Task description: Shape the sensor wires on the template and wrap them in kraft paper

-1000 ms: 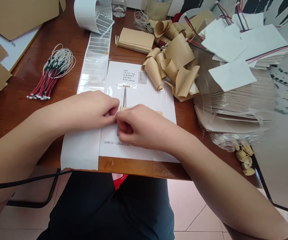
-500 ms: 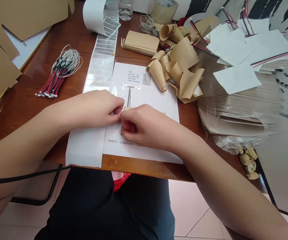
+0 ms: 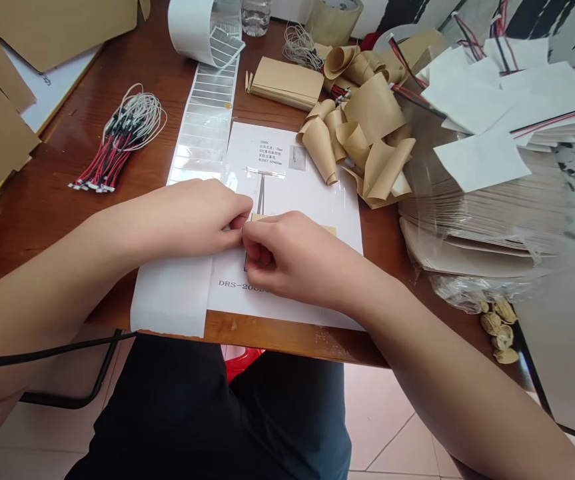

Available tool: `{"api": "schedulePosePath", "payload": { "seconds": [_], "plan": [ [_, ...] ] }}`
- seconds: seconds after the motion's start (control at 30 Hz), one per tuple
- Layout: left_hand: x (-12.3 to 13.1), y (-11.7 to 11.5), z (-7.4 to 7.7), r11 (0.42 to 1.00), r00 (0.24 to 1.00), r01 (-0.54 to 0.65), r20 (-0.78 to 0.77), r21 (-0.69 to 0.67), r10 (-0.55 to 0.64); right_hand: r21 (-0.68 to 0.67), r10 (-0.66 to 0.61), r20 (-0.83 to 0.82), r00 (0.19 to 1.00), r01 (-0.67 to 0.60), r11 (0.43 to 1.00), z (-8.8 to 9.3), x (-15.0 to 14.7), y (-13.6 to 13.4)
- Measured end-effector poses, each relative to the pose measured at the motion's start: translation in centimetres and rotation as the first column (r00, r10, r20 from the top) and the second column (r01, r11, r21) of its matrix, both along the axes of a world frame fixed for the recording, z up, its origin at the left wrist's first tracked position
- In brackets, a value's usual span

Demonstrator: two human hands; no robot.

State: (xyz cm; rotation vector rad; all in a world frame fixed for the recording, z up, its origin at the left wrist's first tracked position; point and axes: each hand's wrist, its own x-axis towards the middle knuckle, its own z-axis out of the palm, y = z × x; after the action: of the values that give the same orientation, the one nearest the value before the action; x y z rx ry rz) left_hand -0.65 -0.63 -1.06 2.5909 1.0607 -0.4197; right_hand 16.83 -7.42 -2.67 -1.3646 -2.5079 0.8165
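Wooden desk (image 3: 62, 267), printed sheet (image 3: 292, 160): thin dark strip (image 3: 260, 197) points forward from left hand (image 3: 182, 217) and right hand (image 3: 287, 260), curled together, hold hidden.

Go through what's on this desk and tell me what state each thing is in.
Left hand: bent, touching the right hand
Right hand: curled over the tan paper strip
Tan paper strip: flat, partly covered
Printed sheet: flat, under both hands
Label roll: partly unrolled down the desk
Wire bundle: loosely tangled
Kraft paper pieces: curled, heaped
Kraft sheet stack: stacked, white sheets on top
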Motion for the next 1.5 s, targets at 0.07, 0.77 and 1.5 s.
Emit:
{"api": "schedulePosePath", "payload": {
  "seconds": [0.07, 0.77, 1.5],
  "plan": [
    [0.0, 0.0, 0.0, 1.000, 1.000, 0.005, 0.011, 0.001, -0.005, -0.019, -0.018, -0.048, 0.999, 0.017, 1.000, 0.0, 0.2, 0.2],
    [-0.2, 0.1, 0.1, 0.999, 1.000, -0.021, -0.001, -0.029, 0.021, 0.003, 0.033, 0.047, 0.998, -0.033, 0.999, 0.3, 0.0, -0.4],
    [-0.2, -0.2, 0.1, 0.999, 0.999, -0.042, 0.015, -0.032, 0.042, -0.020, 0.018, -0.021, 1.000, -0.018, 1.000, 0.2, 0.3, -0.1]
  ]
}}
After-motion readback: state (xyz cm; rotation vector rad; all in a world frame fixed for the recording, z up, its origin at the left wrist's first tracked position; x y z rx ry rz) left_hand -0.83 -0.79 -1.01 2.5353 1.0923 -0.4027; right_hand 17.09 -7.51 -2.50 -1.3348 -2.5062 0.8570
